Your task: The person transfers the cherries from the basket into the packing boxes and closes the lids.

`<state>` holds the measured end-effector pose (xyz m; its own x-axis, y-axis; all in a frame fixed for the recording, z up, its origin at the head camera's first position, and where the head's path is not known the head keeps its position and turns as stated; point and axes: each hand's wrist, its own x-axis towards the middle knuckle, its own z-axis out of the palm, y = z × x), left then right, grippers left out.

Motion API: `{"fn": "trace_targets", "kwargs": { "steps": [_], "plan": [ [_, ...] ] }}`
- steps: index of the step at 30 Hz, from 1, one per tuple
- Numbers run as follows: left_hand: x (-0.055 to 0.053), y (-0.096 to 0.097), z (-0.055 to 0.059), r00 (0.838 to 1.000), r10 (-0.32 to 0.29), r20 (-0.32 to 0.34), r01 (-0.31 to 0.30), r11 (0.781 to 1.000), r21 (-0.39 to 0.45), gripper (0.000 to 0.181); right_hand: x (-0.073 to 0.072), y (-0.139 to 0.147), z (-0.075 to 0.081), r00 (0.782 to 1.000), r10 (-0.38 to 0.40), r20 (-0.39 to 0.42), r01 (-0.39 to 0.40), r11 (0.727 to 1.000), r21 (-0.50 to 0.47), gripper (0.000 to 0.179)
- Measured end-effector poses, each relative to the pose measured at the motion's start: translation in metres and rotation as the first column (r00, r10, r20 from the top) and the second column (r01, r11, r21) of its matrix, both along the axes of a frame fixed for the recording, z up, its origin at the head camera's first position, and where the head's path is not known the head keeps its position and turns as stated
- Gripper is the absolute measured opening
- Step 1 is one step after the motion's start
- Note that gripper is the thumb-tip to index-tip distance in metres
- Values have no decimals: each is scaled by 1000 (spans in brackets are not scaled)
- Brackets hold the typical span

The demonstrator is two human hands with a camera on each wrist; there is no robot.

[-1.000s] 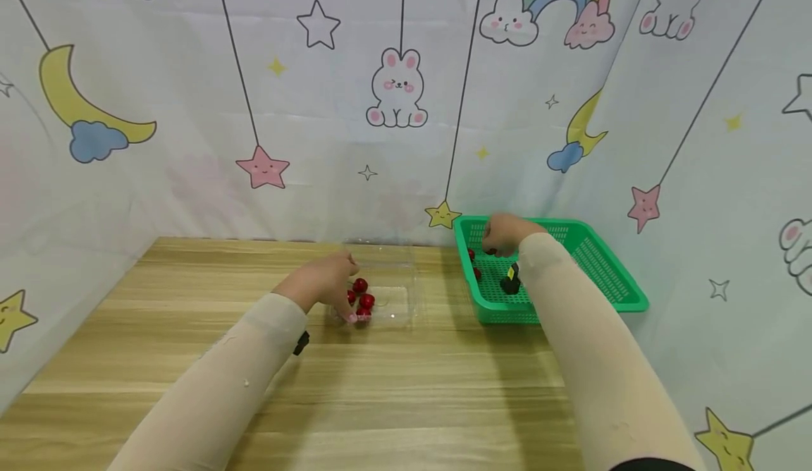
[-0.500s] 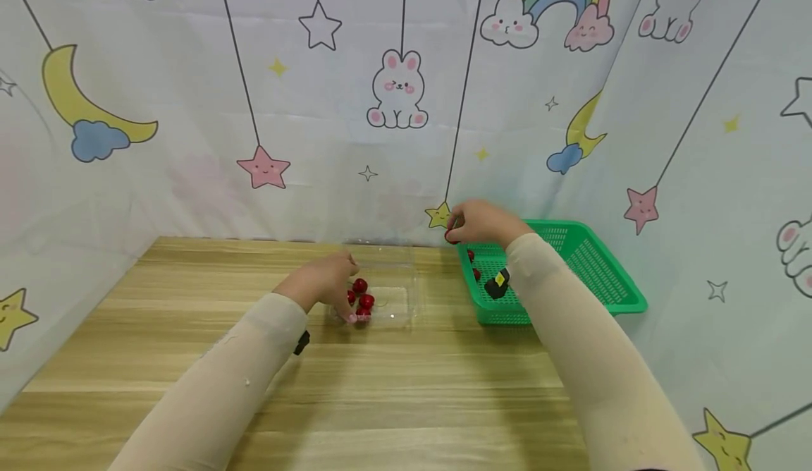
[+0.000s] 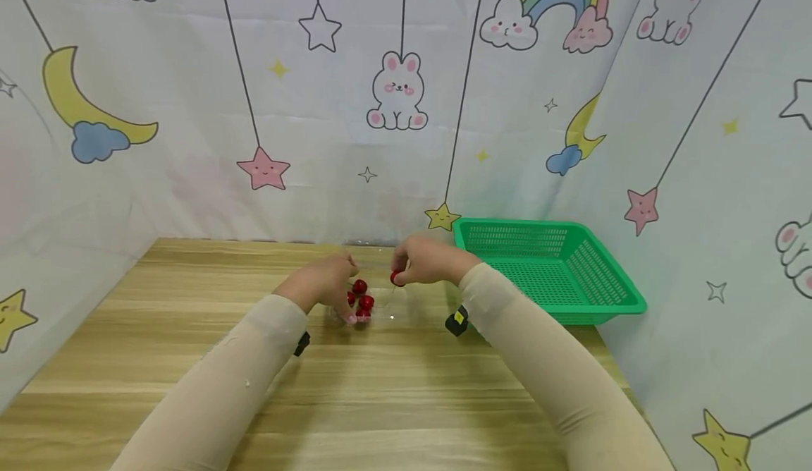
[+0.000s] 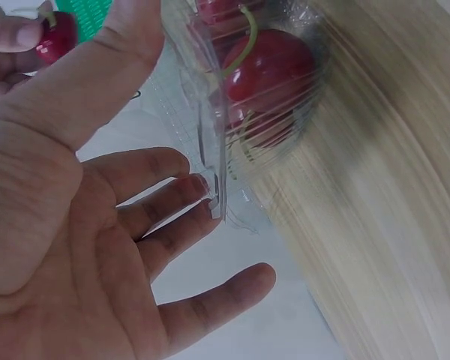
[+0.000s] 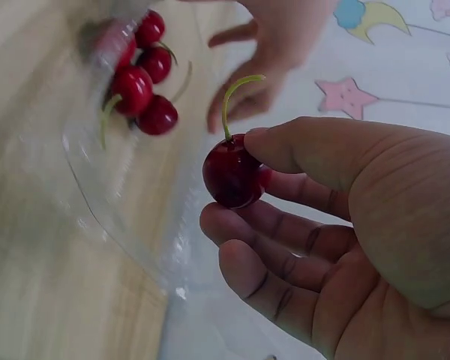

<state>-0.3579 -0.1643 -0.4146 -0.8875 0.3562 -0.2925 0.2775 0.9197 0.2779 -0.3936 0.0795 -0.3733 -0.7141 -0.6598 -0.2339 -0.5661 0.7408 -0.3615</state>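
Observation:
A clear plastic box (image 3: 396, 312) with a raised lid stands on the table, several red cherries (image 3: 361, 302) with green stems at its left end. My left hand (image 3: 325, 282) grips that end, thumb toward the front and fingers toward the back. In the left wrist view two fingertips (image 4: 202, 196) meet the box's edge. Between thumb and fingers, my right hand (image 3: 431, 259) pinches a single dark red cherry (image 5: 232, 172). Its curved stem points up in the right wrist view. This hand is over the right part of the box in the head view.
A green slotted plastic basket (image 3: 609, 309) stands at the table's right back; the right forearm covers part of it. The wooden table (image 3: 380, 400) backs onto a white curtain (image 3: 317, 125) printed with stars, moons and rabbits.
My right hand has risen out of the green basket with a cherry and moved left, over the clear box. The left hand stays at the box's left end.

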Motion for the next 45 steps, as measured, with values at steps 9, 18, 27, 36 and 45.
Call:
{"fn": "trace_targets", "kwargs": {
  "steps": [9,18,27,36,45],
  "plan": [
    [-2,0,-2,1000,-5,18,5,1000,7,111,6,-30,-35,999,49,-21,-48,999,23,10],
    [1,0,0,1000,-22,-2,22,1000,11,110,12,-44,-54,999,3,-36,-2,1000,29,12],
    [0,1,0,1000,-27,-7,27,999,-17,112,14,-46,-61,999,27,-24,-26,998,53,13],
    [2,-1,1,1000,-16,2,16,1000,-7,113,11,-36,-37,1000,25,8,-25,999,31,15],
    [4,0,1,1000,-4,3,4,1000,1,113,2,4,14,995,-83,-47,84,996,20,19]
  ]
}}
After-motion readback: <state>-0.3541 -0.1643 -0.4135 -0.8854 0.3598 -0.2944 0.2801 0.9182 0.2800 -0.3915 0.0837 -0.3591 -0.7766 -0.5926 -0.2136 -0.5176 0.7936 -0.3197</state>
